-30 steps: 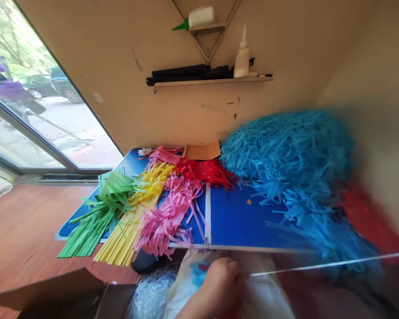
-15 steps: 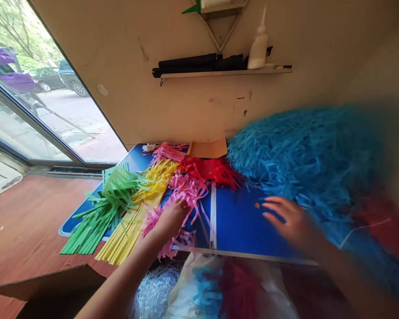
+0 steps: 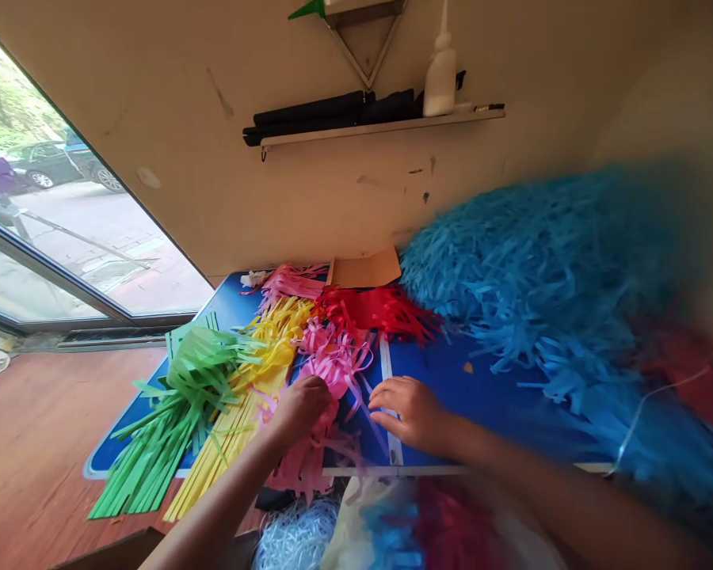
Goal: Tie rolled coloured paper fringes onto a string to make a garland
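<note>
Pink fringed paper strips lie in a tangle at the middle of the blue table, some hanging over its front edge. My left hand is on them, its fingers curled and closed on the strips; the fingertips are partly hidden. My right hand hovers over the table's white seam, close to the right side of the pink strips. Its fingers are bent and apart from the thumb, with nothing between them. Yellow fringed strips and green fringed strips lie to the left of my left hand.
Red fringe and a brown card piece lie behind the pink strips. A large heap of blue fringe fills the right side. A wall shelf holds a white bottle. Below the table sits white shredded material.
My right hand has moved left, from beside the blue heap to near the pink strips. My left hand stays on the pink strips. The view has shifted slightly.
</note>
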`<action>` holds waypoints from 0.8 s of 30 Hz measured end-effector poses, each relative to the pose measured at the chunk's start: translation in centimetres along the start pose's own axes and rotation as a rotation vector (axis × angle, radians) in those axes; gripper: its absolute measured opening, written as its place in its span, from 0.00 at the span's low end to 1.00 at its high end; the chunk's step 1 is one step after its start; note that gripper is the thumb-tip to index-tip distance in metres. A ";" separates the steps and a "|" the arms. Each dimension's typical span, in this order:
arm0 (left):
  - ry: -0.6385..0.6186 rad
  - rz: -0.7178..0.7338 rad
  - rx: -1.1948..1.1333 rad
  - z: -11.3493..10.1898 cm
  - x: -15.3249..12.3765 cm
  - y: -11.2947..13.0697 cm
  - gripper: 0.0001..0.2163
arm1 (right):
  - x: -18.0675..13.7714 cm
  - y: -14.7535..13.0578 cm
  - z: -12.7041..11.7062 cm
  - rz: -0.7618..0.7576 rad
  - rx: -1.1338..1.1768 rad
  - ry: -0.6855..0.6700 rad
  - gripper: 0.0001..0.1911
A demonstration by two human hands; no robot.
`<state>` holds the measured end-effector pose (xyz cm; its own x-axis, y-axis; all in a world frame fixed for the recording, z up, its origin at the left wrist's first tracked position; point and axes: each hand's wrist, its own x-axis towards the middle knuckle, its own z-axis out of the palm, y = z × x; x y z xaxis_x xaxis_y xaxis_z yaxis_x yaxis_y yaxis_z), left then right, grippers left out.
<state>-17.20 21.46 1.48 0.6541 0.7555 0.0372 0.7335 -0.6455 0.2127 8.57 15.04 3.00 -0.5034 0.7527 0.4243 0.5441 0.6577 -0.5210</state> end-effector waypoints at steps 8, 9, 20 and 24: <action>0.017 -0.063 -0.035 -0.7 0.2 -0.4 0.09 | 3.3 0.0 3.4 0.201 -0.170 -0.282 0.09; -0.002 -0.044 -0.023 -0.8 0.2 -0.3 0.09 | 3.6 0.2 3.6 0.203 -0.193 -0.279 0.10; 0.110 -0.167 0.367 -1.3 -0.2 0.8 0.32 | 6.4 0.5 4.3 0.056 -0.277 -0.292 0.10; 0.151 -0.210 0.420 -1.5 -0.3 0.6 0.36 | 9.1 1.4 5.9 0.116 -0.163 -0.369 0.10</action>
<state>-17.21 21.04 3.08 0.4730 0.8617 0.1837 0.8780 -0.4434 -0.1804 0.74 22.63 1.75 -0.6235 0.7795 0.0604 0.6954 0.5882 -0.4128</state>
